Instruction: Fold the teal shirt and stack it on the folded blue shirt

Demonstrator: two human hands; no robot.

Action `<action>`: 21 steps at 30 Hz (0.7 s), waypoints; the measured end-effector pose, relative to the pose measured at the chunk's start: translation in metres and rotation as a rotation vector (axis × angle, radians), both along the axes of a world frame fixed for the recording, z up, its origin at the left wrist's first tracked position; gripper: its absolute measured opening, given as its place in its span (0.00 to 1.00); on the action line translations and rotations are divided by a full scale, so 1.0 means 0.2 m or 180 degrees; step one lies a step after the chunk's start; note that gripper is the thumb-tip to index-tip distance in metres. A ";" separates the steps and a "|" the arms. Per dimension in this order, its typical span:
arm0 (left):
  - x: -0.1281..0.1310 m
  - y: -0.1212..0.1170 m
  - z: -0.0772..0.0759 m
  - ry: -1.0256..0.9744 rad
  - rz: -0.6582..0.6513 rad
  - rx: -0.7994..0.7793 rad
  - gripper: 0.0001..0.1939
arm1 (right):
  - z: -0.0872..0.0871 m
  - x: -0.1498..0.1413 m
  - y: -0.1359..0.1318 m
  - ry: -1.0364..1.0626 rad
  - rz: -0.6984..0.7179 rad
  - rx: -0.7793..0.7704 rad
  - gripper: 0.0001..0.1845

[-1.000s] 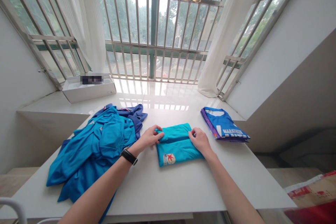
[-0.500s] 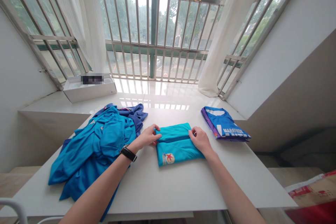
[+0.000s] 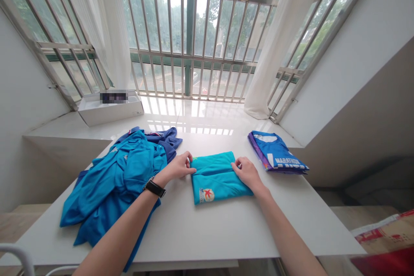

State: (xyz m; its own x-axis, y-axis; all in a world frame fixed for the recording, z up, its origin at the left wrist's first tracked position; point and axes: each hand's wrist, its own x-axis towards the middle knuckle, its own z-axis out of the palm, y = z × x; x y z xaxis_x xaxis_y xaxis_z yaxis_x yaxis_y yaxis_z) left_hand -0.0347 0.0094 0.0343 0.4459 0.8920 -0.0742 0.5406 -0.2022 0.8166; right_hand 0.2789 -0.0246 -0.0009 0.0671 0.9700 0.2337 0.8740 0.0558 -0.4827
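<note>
A person's left hand (image 3: 176, 168) and right hand (image 3: 247, 174) flank a folded teal shirt (image 3: 220, 183) lying flat on a white table (image 3: 207, 237), a flap folded across its upper half and a red star logo (image 3: 207, 195) on the corner nearest the person. The left hand is relaxed, not clenched, its fingertips at the shirt's left edge. The right hand's fingers (image 3: 237, 164) curl at the flap's right end; whether they pinch the cloth cannot be told from this view. Even, light pressure from both sides, with the flap square to the shirt's edges, looks the surest way to keep the crease straight. Left of the folded teal shirt sits a crumpled heap of blue shirts (image 3: 110, 185); to its right lies a folded blue marathon jersey (image 3: 276, 153) with purple trim. Beyond the folded teal shirt, on the window sill (image 3: 190, 116), stands a white box (image 3: 110, 112), its label blurred and its contents hidden from this angle.
</note>
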 end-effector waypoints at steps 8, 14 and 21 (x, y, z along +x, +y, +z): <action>0.05 -0.08 0.10 0.0431 -0.0810 0.0825 0.12 | 0.05 -0.01 -0.03 0.0058 0.0132 0.0226 0.11; 0.06 -0.10 0.11 0.0910 -0.0780 0.0937 0.16 | 0.17 0.02 -0.07 0.0482 0.0797 -0.0298 0.17; 0.03 -0.11 0.13 0.1207 -0.0639 0.0557 0.22 | 0.21 0.14 -0.10 0.0799 0.0741 -0.0927 0.17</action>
State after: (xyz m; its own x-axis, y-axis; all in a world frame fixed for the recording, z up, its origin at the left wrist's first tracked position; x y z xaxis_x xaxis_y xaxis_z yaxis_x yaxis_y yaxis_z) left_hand -0.0283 -0.0118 0.0613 0.5815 0.8044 -0.1215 0.7306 -0.4507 0.5129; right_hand 0.3064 -0.0452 0.0419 -0.1410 0.9889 -0.0469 0.7079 0.0676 -0.7031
